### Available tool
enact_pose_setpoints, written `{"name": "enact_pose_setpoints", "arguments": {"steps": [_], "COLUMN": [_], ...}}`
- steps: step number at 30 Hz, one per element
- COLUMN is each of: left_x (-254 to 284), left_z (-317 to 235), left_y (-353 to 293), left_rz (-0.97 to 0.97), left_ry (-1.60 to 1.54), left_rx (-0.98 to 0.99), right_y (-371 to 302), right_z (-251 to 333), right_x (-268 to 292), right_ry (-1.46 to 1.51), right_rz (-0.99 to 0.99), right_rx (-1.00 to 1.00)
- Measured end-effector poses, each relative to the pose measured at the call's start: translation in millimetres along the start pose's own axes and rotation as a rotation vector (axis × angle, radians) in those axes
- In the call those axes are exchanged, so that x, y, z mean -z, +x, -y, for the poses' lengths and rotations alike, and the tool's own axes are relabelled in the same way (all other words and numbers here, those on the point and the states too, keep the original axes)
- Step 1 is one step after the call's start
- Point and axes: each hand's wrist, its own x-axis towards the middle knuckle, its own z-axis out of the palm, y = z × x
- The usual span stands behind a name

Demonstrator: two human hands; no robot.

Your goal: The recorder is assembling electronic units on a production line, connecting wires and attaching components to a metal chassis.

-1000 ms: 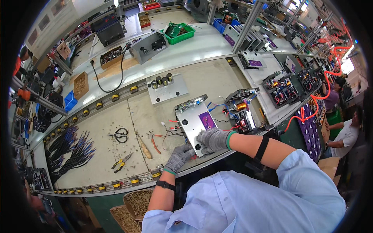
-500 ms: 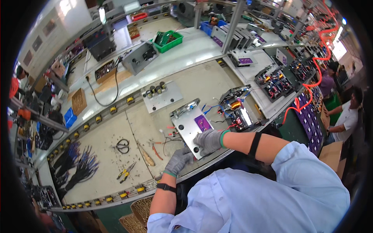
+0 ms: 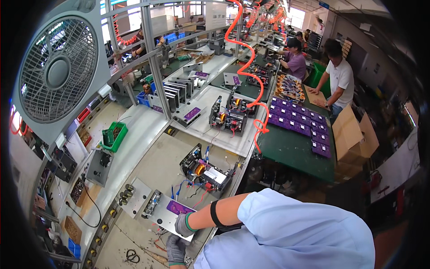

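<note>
A silver metal panel (image 3: 170, 220) lies tilted across the near part of the bench, a purple circuit board (image 3: 180, 207) on its face. My right hand (image 3: 182, 225), in a grey glove, is closed on the panel's near corner. Just below it my left hand (image 3: 176, 249), also gloved, has its fingers curled at the panel's near edge; its fingertips are partly hidden. Blue, red and black wires run between the panel area and an open electronic assembly (image 3: 208, 174) with a copper coil. Beside the panel rests another metal plate (image 3: 134, 198) with black cylindrical parts.
Loose wires, black scissors (image 3: 132, 256) and metal bits lie left of my hands. A coiled red air hose (image 3: 246, 73) hangs over the right side. Purple boards (image 3: 293, 121) cover a green table beside a cardboard box (image 3: 354, 139). A large fan (image 3: 58, 74) stands upper left; co-workers stand farther right.
My view has swung to the right, bringing the fan, boards and co-workers into fuller sight. Both hands stay at the panel's near corner.
</note>
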Motion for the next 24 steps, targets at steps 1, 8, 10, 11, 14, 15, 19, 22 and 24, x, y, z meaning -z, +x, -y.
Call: {"name": "enact_pose_setpoints", "arguments": {"steps": [1, 8, 10, 11, 14, 15, 19, 22, 24], "left_x": [-0.7, -50.4, -46.3, -34.8, -3.2, -4.1, -41.0, -48.6, -52.1], "left_z": [0.3, -25.8, -23.3, -19.8, -1.9, -3.6, -21.4, -32.6, -46.5], "left_y": [2.5, -29.6, -18.3, -18.8, -9.6, -11.7, -31.2, -32.8, -34.9], "left_rz": [0.005, -0.098, -0.162, -0.259, -0.252, -0.258, -0.228, -0.276, -0.296], "left_ry": [0.002, 0.279, 0.434, 0.571, 0.755, 0.826, 0.735, 0.899, 1.07], "left_rx": [-0.001, -0.05, -0.07, -0.099, -0.307, -0.4, -0.376, -0.387, -0.319], "right_y": [4.1, 10.3, 10.2, 15.9, 12.9, 9.2, -36.4, -64.2, -50.8], "right_z": [-2.9, -16.9, -24.5, -21.0, -30.4, -34.6, -64.0, -58.0, -63.0], "right_x": [-2.4, -10.4, -11.7, -12.2, -8.3, -1.3, 8.9, 27.3, 17.6], "right_ry": [-0.006, -0.031, -0.027, -0.037, -0.021, 0.003, 0.375, 0.424, 0.425], "right_rz": [0.0, -0.006, -0.012, -0.003, -0.041, -0.084, -0.267, -0.266, -0.313], "right_rx": [0.013, 0.052, 0.053, 0.081, 0.149, 0.197, 0.098, 0.011, 0.061]}}
